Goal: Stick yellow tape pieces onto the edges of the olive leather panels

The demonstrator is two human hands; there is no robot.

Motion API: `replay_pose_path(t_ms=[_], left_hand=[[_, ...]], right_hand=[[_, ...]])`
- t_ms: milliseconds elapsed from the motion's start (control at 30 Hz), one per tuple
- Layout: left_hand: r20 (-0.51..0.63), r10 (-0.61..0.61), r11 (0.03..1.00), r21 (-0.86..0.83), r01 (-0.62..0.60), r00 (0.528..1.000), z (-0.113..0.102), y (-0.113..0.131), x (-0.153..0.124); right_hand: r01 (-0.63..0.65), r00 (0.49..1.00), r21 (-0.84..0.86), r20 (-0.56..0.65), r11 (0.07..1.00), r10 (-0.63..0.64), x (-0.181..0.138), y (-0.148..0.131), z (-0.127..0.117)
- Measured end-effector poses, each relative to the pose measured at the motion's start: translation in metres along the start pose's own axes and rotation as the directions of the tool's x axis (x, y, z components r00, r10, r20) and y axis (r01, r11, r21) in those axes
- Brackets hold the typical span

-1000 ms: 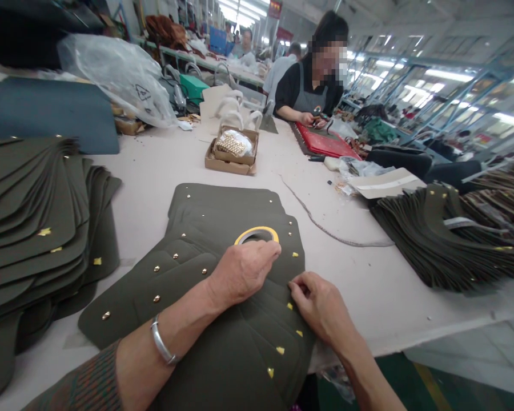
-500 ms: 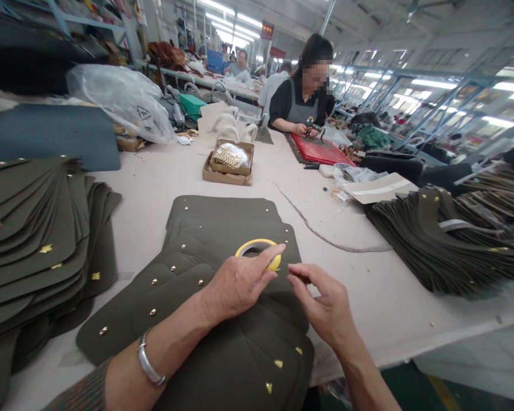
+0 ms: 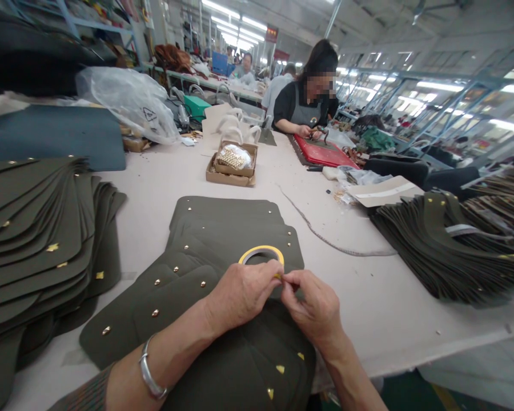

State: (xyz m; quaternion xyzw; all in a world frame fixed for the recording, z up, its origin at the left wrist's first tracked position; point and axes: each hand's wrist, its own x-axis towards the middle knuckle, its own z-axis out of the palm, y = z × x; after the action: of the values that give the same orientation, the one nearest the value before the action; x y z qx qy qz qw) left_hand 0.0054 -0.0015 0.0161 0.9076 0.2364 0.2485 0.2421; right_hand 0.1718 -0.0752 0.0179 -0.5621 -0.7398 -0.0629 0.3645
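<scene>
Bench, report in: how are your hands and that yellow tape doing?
Left hand gripping yellow tape roll. Right hand at its edge, grip unclear. Olive-green panels overlapping beneath.

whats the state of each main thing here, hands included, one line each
tape roll, held, partly hidden
left hand, closed on the roll
right hand, fingers pinched at the roll's edge
middle green panels, overlapping, fanned
cardboard box, open, filled
plastic bag, crumpled
cord, loosely curved

A factory workshop, shown by overlapping dark green panels (image 3: 216, 245), a worktable (image 3: 346, 297), an aproned co-worker (image 3: 298, 103) and strip lights (image 3: 439, 86).
</scene>
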Motion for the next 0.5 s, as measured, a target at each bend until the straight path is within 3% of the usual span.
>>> replay_pose_path(t_ms=[100, 167, 267, 367, 433, 500], left_hand=[[-0.04, 0.017, 0.998, 0.053, -0.015, 0.999, 0.003, 0.0, 0.003], [-0.08, 0.042, 0.992, 0.125, -0.032, 0.996, 0.005, 0.002, 0.005], [-0.145, 0.096, 0.973, 0.224, -0.062, 0.985, 0.008, 0.009, 0.007], [-0.173, 0.166, 0.964, 0.236, -0.123, 0.971, 0.01, 0.016, 0.007], [-0.176, 0.146, 0.965, 0.241, -0.101, 0.973, 0.011, 0.014, 0.01], [-0.16, 0.078, 0.955, 0.294, -0.028, 0.984, 0.012, 0.007, 0.015]], right_hand=[[-0.084, 0.996, 0.009, -0.005, 0.996, 0.084, -0.001, -0.004, 0.0], [-0.24, 0.97, 0.093, -0.003, 0.966, 0.241, -0.001, -0.008, 0.002], [-0.54, 0.83, 0.347, 0.073, 0.767, 0.553, 0.002, -0.005, 0.006], [-0.693, 0.661, 0.497, 0.15, 0.522, 0.735, 0.003, 0.014, 0.007], [-0.729, 0.603, 0.489, 0.128, 0.48, 0.787, 0.0, 0.031, 0.004], [-0.737, 0.605, 0.416, 0.054, 0.533, 0.794, -0.005, 0.047, -0.002]])
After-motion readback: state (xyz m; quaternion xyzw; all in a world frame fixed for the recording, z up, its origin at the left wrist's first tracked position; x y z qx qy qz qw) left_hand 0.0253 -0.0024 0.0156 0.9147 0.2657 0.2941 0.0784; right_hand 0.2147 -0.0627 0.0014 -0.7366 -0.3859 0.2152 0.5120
